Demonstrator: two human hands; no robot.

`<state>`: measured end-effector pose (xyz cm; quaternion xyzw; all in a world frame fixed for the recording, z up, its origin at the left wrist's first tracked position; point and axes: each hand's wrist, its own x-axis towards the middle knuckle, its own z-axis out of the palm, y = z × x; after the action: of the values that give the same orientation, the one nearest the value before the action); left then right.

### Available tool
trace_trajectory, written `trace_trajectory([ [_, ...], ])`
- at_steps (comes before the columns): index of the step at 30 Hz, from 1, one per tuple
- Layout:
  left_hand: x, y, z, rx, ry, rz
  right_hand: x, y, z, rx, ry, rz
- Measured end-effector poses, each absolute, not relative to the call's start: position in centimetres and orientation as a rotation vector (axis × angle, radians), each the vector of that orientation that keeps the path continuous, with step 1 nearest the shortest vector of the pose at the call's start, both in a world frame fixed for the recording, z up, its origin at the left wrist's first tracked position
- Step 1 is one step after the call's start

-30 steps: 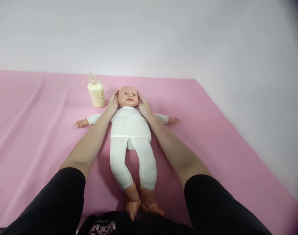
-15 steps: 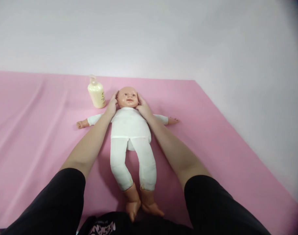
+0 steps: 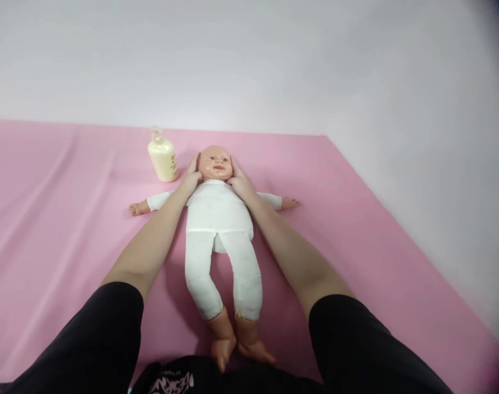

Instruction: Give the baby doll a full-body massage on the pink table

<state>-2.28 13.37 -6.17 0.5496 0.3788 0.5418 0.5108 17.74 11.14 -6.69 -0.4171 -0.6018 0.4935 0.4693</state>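
A baby doll (image 3: 219,219) in white clothes lies on its back on a pink sheet (image 3: 356,230), arms spread, feet toward me. My left hand (image 3: 191,178) cups the left side of the doll's head, fingers along the cheek. My right hand (image 3: 239,179) cups the other side of the head the same way. Both forearms run along the doll's torso. The doll's face shows between my hands.
A pale yellow pump bottle (image 3: 162,158) stands upright just left of the doll's head, close to my left hand. A white wall (image 3: 417,109) rises behind and to the right of the sheet. My black sleeves fill the bottom of the view.
Both hands have shifted slightly on the sides of the doll's head, the left thumb sliding in toward the cheek. The doll and bottle stay in place.
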Motion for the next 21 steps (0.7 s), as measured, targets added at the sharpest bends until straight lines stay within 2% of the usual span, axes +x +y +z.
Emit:
trace_trajectory([
  [8,-2.4,13.0,-4.6,1.318,0.952,1.423,17.4,11.2,-6.1,-1.020,-1.365,1.257],
  [12,-3.4,12.2,-1.4,1.223,0.887,1.543,17.2,12.0,-7.2,-0.955,-1.388,1.211],
  [17,-5.1,10.5,3.7,0.815,0.661,1.548,16.9,12.6,-7.8,-0.922,-1.337,1.200],
  [21,-6.2,10.1,5.9,0.671,0.575,1.599,17.1,12.6,-7.6,-0.933,-1.335,1.227],
])
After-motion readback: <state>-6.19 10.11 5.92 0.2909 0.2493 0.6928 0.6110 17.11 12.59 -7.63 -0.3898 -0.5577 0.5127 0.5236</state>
